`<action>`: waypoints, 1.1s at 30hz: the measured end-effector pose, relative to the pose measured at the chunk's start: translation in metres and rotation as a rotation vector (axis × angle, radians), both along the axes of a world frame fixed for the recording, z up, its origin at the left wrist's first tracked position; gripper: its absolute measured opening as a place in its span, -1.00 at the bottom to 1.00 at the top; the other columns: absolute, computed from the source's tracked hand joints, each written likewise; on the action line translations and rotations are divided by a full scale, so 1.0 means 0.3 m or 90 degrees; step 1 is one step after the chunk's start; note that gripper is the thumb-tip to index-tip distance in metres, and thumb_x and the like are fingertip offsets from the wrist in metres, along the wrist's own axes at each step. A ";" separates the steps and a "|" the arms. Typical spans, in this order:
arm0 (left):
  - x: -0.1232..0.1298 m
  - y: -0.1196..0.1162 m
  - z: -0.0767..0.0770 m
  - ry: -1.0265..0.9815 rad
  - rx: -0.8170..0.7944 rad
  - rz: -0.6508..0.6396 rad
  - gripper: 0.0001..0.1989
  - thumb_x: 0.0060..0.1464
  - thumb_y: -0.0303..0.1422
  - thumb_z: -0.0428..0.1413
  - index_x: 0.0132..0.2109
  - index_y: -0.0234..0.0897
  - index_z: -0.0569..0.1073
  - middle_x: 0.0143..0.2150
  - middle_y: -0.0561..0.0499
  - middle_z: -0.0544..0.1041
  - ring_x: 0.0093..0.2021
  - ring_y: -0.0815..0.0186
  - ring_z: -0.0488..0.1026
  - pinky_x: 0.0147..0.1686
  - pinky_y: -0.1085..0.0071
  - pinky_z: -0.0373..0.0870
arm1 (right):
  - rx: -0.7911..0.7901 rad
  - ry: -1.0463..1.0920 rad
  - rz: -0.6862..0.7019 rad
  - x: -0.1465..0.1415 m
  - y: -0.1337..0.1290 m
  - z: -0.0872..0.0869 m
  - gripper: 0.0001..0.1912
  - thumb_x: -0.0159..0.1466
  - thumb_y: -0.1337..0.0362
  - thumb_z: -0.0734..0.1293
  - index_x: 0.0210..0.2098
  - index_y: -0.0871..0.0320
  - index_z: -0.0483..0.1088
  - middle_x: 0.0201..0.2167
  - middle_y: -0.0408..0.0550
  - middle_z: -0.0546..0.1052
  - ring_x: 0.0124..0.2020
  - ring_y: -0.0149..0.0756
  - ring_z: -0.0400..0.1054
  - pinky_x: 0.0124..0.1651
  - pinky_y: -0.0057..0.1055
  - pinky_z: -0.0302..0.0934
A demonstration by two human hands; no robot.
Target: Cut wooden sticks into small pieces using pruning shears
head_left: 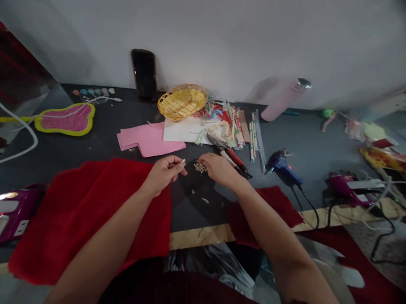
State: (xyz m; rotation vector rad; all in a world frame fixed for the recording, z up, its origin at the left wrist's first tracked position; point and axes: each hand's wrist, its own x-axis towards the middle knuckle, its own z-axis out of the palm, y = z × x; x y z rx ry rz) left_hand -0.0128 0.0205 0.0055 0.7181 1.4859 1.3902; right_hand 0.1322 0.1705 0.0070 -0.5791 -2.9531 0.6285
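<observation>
Sm. heap of pale pcs (pixel 200 168) sits on the dark bench (pixel 190 214), btwn the person's two hands, a bit nearer the R one. L hand (pixel 164 172) is mostly closed, thumb & index pinching one sm. white pc (pixel 183 161) just L of the heap. R hand (pixel 219 169) is curled over the heap's R edge, fingers drawn together & tips down at the pcs; can't tell if it has hold of one. A few white scraps (pixel 205 200) lie on the bench nearer the person. Just past the R hand: cutters (pixel 234 160) w/ red & black handles, lying at an angle. Beyond the heap, a white sheet (pixel 177 132) carries some assorted craft bits; pink sheets (pixel 161 143) overlap its L side, & a yellow wicker basket (pixel 181 105) is at its back edge. R of the sheet: green-and-white sticks (pixel 253 140), then a blue glue gun (pixel 286 170) w/ its cord over the bench edge. Big red cloth (pixel 103 201) under the L forearm, smaller dark red cloth (pixel 278 202) by the R one. At the back, a dark phone (pixel 144 75) leans on the wall, & a pink bottle (pixel 282 101) stands farther R.
</observation>
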 end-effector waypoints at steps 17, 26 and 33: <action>0.032 -0.006 -0.008 0.193 -0.021 -0.030 -0.76 0.05 -0.21 0.10 -0.21 -0.29 0.46 -0.34 -0.04 0.56 -0.52 0.44 0.29 -0.50 0.50 0.22 | -0.033 0.171 -0.005 0.094 0.049 -0.035 -0.74 0.27 0.42 0.14 -0.16 0.12 0.40 -0.17 -0.03 0.46 -0.13 -0.28 0.33 -0.03 -0.34 0.19; -0.024 -0.024 -0.015 0.538 -0.082 0.053 -0.75 0.11 -0.18 0.03 -0.18 -0.20 0.48 -0.27 -0.01 0.59 -0.32 0.29 0.46 -0.33 0.42 0.29 | 0.175 0.089 -0.240 0.188 0.152 -0.012 -0.78 0.21 0.17 0.32 -0.23 0.17 0.38 -0.21 0.10 0.43 -0.05 -0.02 0.25 0.04 -0.11 0.09; -0.009 -0.026 -0.030 0.646 -0.121 -0.068 -0.75 0.18 -0.20 -0.05 -0.14 -0.14 0.46 -0.24 -0.02 0.58 -0.28 0.22 0.48 -0.35 0.40 0.25 | 0.183 0.030 -0.244 0.162 0.150 -0.052 -0.77 0.19 0.18 0.33 -0.21 0.17 0.39 -0.17 0.16 0.41 -0.10 -0.03 0.26 -0.02 -0.12 0.14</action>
